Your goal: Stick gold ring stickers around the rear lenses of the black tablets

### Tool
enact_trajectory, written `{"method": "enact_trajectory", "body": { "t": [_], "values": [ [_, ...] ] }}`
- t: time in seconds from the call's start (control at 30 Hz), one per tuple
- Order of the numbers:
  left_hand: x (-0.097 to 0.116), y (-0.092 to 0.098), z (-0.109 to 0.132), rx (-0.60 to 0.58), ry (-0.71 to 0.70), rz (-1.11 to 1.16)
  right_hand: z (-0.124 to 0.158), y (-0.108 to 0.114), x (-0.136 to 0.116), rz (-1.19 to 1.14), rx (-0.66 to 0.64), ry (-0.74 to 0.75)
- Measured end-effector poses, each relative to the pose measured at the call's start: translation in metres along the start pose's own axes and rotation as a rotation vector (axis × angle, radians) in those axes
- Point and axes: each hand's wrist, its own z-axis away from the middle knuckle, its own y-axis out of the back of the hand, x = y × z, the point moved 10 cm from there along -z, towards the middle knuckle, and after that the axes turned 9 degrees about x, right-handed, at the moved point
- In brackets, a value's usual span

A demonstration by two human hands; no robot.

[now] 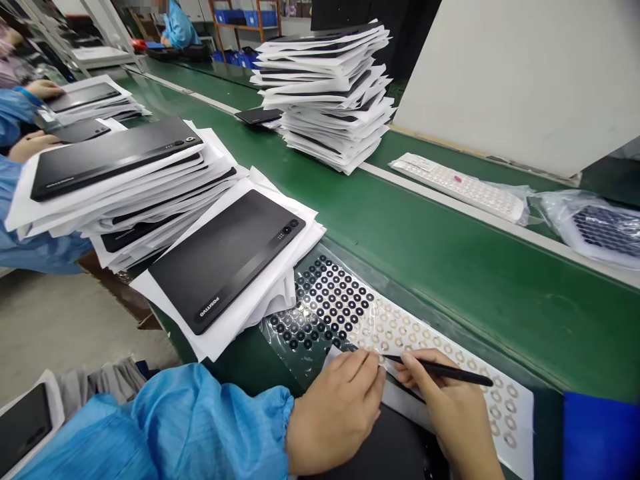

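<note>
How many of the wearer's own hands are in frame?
2. The left hand is low centre, fingertips by the sheet of pale rings. The right hand is just right of it, holding a slim black tool. Neither is fully hidden.

This is an electronics workshop, laid out like an assembly line. A tall stack (327, 87) of black tablets layered with white sheets stands on a long green table (475, 267). Nearer than the stack and to its left are lower piles of tablets, the front one topped by a tablet marked POSITIVO (227, 260); in front of the stack lies a white sheet (520, 407) covered with rows of identical small rings. Behind the stack, to its left, an orange-framed rack (245, 27) carries blue bins (260, 18). Farther left of it, co-workers wear light blue smocks (180, 27), matching the sleeve (210, 420) in the foreground.
</note>
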Motion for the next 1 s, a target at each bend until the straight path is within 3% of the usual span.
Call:
{"method": "enact_trajectory", "body": {
  "t": [0.1,0.23,0.4,0.6,0.77,1.0],
  "values": [
    [-0.001,-0.002,0.001,-0.010,0.005,0.022,0.001,0.013,0.005,-0.141,0.019,-0.045],
    [-0.002,-0.002,0.002,-0.019,0.005,0.092,0.017,0.057,0.012,-0.218,0.120,-0.027],
    [0.032,0.011,0.004,0.028,-0.223,0.206,0.048,0.091,0.039,-0.179,0.194,-0.088],
    [0.058,0.002,0.010,-0.080,-0.301,0.287,0.057,0.083,0.049,-0.136,0.142,-0.069],
    [0.059,-0.001,0.011,-0.069,-0.315,0.295,0.056,0.076,0.045,0.001,0.074,-0.043],
    [0.059,-0.001,0.011,-0.061,-0.302,0.304,0.057,0.073,0.043,0.009,0.049,-0.019]
  ]
}}
